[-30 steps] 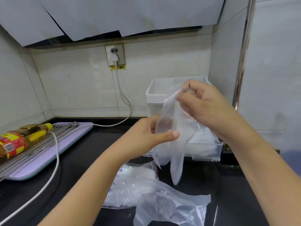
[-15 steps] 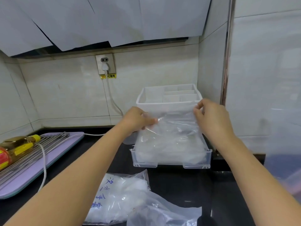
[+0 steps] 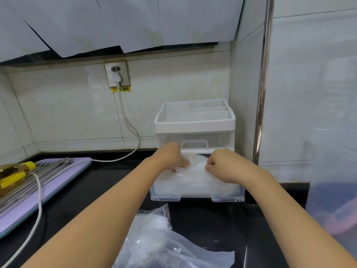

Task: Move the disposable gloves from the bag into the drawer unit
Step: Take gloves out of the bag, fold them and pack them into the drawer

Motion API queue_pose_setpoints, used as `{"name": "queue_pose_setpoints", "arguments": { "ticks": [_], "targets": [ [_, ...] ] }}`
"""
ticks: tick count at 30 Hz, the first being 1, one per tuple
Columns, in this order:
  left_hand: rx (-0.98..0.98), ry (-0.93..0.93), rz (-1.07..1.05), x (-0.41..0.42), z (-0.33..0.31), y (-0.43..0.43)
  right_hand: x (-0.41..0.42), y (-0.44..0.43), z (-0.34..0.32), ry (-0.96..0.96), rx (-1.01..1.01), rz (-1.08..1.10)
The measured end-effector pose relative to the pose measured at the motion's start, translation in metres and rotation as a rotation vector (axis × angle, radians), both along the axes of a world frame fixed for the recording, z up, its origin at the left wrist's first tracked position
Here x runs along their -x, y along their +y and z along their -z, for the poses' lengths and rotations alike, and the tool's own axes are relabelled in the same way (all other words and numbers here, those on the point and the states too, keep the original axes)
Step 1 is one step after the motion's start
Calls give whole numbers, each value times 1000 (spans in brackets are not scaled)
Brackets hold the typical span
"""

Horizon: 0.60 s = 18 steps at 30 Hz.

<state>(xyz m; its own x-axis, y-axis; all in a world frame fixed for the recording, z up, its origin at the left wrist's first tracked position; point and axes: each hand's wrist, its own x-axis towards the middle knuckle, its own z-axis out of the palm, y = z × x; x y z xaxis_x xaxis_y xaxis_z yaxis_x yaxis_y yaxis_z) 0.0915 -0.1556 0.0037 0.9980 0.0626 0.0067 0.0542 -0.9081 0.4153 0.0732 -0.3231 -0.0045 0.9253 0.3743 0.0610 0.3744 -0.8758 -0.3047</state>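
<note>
the only writing that reads at all is on a small yellow sticker (image 3: 122, 89) under the wall socket (image 3: 116, 74), far left of centre: dark chinese characters, of which "心触电" can be made out. a white plug (image 3: 117, 78) sits in the socket and its cable (image 3: 39, 198) runs down the tiles and across the black counter (image 3: 92, 190) toward the near left. the bottle (image 3: 14, 173) of yellow oil at the far left edge carries a yellow label, too blurred to read; it lies on a metal rack (image 3: 32, 182) on top of a lilac board (image 3: 61, 176). no print is legible on the clear bag (image 3: 160, 240), which lies crumpled on the counter at near centre with some white film inside. the drawer unit (image 3: 195, 123) stands at the far right against the tiles, with a white divided tray on top, an upper drawer (image 3: 194, 145) closed, and the lower drawer (image 3: 197, 198) pulled out toward the near side. the disposable gloves (image 3: 195, 180) lie as a pile of thin clear film inside that open lower drawer. the left hand (image 3: 172, 158) and the right hand (image 3: 221, 163) are both over the far part of the drawer, just apart from each other, fingers curled tight and closed on the top layer of glove film, knuckles up.
</note>
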Motion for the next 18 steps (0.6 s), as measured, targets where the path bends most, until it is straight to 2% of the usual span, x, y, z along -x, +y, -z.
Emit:
{"name": "queue_pose_setpoints", "arguments": {
  "ticks": [3,5,7,8,10,11,12,15,18],
  "targets": [
    [18,42,-11,0,2,1,3,4,2,92,79,-10],
    [-144,-10,-19,4,-3,2,5,6,2,112,112,-14],
    [-334,-196,-28,16,-11,1,5,9,3,124,121,-6],
    [-354,-306,-25,22,-15,0,4,10,4,122,118,-9],
    [-280,-481,18,31,-20,-6,4,11,4,123,111,-14],
    [-229,-502,62,36,-21,-10,4,12,4,123,113,-21],
    [-172,-450,117,38,-21,-15,4,12,4,129,114,-30],
    [-38,-75,271,35,-11,-29,7,12,4,161,143,-43],
    [24,141,291,23,6,-33,7,10,4,159,140,-43]
  ]
}}
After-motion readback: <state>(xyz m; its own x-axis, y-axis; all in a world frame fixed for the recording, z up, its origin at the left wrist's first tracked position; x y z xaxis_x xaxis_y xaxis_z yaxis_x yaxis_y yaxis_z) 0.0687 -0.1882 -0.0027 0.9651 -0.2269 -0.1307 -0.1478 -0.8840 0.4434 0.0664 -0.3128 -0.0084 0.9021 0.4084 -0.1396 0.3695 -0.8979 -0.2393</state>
